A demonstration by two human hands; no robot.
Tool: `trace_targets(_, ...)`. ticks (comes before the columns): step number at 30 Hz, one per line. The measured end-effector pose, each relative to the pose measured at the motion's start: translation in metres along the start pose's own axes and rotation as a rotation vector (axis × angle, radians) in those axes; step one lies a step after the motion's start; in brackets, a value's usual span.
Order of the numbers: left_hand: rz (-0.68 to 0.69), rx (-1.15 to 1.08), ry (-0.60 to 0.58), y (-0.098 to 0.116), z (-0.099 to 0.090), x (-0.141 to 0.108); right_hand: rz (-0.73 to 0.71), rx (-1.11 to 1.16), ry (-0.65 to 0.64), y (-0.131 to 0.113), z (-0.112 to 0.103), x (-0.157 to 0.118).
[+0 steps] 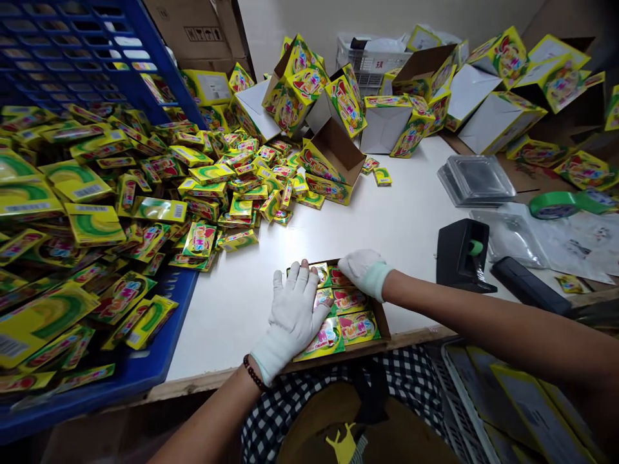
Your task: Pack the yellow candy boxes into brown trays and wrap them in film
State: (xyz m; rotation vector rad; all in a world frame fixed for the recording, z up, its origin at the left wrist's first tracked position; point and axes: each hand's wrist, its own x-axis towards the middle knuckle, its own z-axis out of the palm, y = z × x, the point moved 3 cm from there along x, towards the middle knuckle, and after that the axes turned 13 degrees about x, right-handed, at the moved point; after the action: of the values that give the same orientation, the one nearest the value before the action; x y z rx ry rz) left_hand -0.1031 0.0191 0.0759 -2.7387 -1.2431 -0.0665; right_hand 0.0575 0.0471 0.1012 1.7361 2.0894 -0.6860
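Observation:
A shallow open carton (382, 320) at the table's front edge holds rows of small yellow-green candy boxes (358, 327) lying flat. My left hand (296, 309), in a white glove, lies with fingers outstretched over the left side of these boxes. At the carton's far right corner is my right hand (363, 269), also gloved. Its fingers are curled down at the far row, and what they grip, if anything, is hidden. Beyond the left hand, a large heap of similar loose boxes (199, 240) spreads over the table.
A blue crate (181, 322) lies tipped at left, spilling boxes. Open display cartons (338, 151) crowd the back. At right are a black tape dispenser (459, 254), clear plastic lids (478, 180), green tape (554, 204) and a dark oblong case (529, 287).

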Motion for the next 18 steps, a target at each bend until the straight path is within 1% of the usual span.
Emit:
trace_targets(3,0.012,-0.011,0.006,-0.002,-0.003,-0.001,0.019,-0.036,0.052,0.005,0.004,-0.003)
trace_targets(9,0.019,-0.037,0.021,-0.005,-0.006,-0.002,0.01,-0.071,0.162,0.004,0.014,-0.006)
trace_targets(11,0.031,-0.048,0.028,-0.007,-0.004,-0.002,0.006,-0.075,0.193,0.003,0.014,-0.008)
trace_targets(14,0.048,-0.069,0.04,-0.011,-0.001,-0.003,0.006,-0.076,0.201,0.001,0.013,-0.013)
trace_targets(18,0.065,-0.097,0.053,-0.016,0.004,-0.004,0.063,-0.042,0.239,-0.003,0.009,-0.021)
